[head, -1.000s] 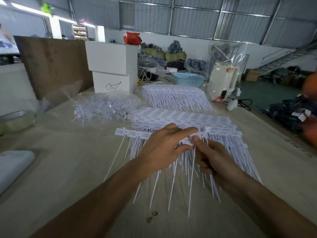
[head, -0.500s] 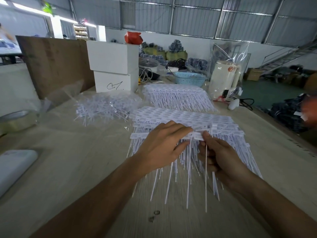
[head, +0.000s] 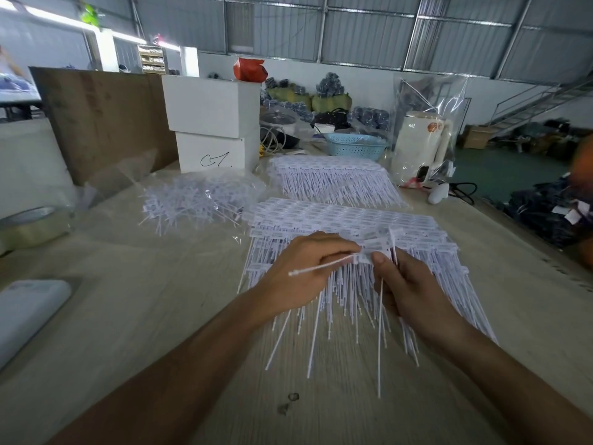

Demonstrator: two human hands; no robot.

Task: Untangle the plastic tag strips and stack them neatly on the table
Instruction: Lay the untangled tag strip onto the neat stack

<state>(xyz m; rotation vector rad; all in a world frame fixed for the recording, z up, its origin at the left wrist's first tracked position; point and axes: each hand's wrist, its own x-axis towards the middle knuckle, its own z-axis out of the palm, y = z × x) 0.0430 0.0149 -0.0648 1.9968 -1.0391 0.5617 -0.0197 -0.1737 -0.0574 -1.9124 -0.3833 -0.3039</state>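
a strip is being worked loose over the near stack

a short tag strip (head: 373,253) is held above the near stack (head: 346,220), close to its front edge. the left hand (head: 303,271) is closed around the strip's left end, and one loose tail (head: 321,268) is seen sticking out sideways across the knuckles. the right hand (head: 406,290) is pinched on the strip's right end, thumb on top, with a few thin tails hanging down past its fingers (head: 380,260). both hands are clenched on the same strip.

the step in hand is judged to be the untangling: the crossed tail is yet to be freed. the next move appears to call for that tail to be drawn straight, so that it hangs with the others, before the strip is laid flat on the near stack with its labels lined up.

now the count. two neat stacks are seen on the bench (head: 134,316): the near one under the hands and a far stack (head: 330,178) behind it. one tangled heap (head: 195,200) lies to the left in clear plastic, well apart from the hands. one strip is held. the strips within each stack are too many and too fine to be counted. much of the heap is judged to be left.
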